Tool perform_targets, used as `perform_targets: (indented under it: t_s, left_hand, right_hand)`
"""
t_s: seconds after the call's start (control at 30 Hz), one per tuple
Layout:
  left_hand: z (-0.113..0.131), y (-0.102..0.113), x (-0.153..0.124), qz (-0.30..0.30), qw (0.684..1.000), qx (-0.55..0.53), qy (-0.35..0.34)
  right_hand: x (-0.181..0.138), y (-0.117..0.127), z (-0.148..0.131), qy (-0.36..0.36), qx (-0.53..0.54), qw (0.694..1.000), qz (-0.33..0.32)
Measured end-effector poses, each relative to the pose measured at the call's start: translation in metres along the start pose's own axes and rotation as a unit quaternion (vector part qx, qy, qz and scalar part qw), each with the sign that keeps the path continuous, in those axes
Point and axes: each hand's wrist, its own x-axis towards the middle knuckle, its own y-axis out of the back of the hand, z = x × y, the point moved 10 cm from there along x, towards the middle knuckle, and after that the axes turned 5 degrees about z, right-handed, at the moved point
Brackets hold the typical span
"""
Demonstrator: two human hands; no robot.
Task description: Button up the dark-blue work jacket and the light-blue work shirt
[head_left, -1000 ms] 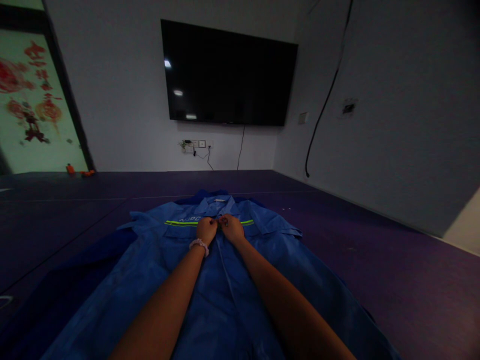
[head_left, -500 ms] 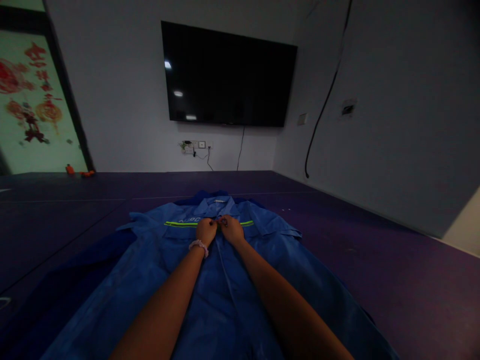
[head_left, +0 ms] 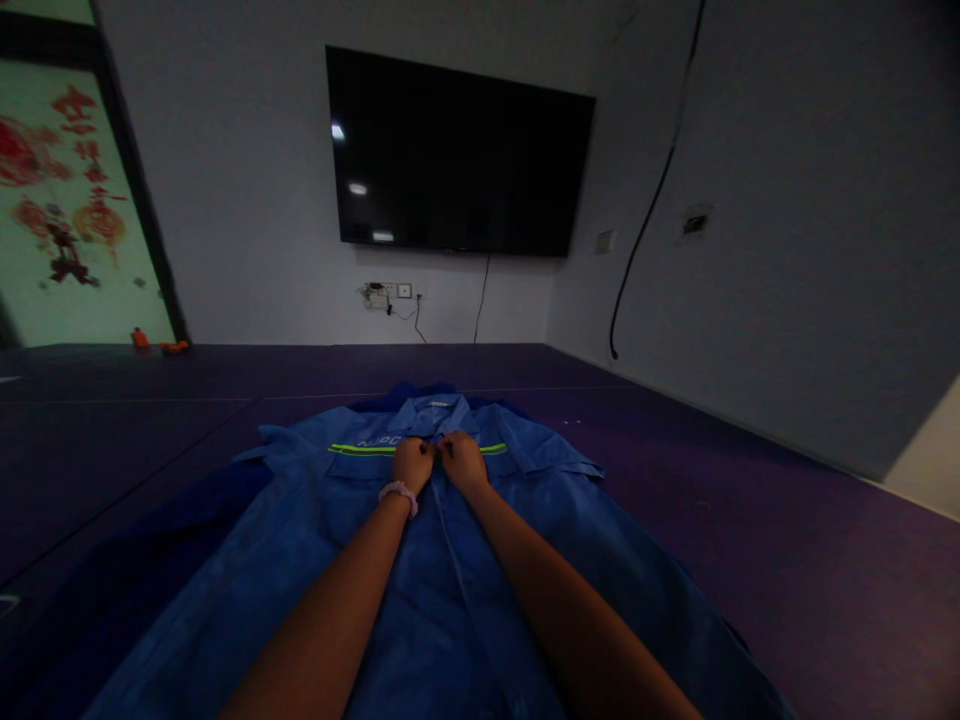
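A blue work shirt point(head_left: 322, 540) with a collar, short sleeves and a yellow-green chest stripe lies spread out in front of me, front side up. My left hand point(head_left: 413, 463), with a pink scrunchie on its wrist, is closed on the front placket at stripe height. Right beside it, my right hand point(head_left: 463, 460) pinches the other side of the placket just below the collar. Both sets of fingertips nearly meet; whatever small part lies between them is hidden. Darker blue cloth point(head_left: 187, 530) shows from under the shirt.
The shirt lies on a purple mat or floor point(head_left: 787, 540) with seams. Ahead, a large dark television point(head_left: 461, 150) hangs on the wall above several sockets point(head_left: 397, 291). A black cable point(head_left: 649, 215) dangles along the right wall. Small orange objects point(head_left: 140, 338) are by the decorated door point(head_left: 75, 220).
Both hands stay at the same spot on the placket, with only slight finger movement. The shirt has not moved.
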Motion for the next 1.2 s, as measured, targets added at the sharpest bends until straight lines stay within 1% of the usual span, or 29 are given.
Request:
perform_targets:
  t_s: [0.5,0.83,1.2]
  left_hand:
    - [-0.003,-0.003,0.003,0.001,1.000,-0.005,0.004]
    - [-0.009,-0.001,0.005,0.006,1.000,-0.022,0.013]
    - [-0.013,-0.003,0.006,0.007,0.998,-0.053,0.031]
  right_hand:
    - [0.005,-0.008,0.010,-0.013,0.024,1.000,-0.005]
    - [0.007,-0.014,0.023,-0.056,0.032,0.998,-0.013]
    - [0.008,-0.013,0.026,-0.069,0.061,0.996,0.002]
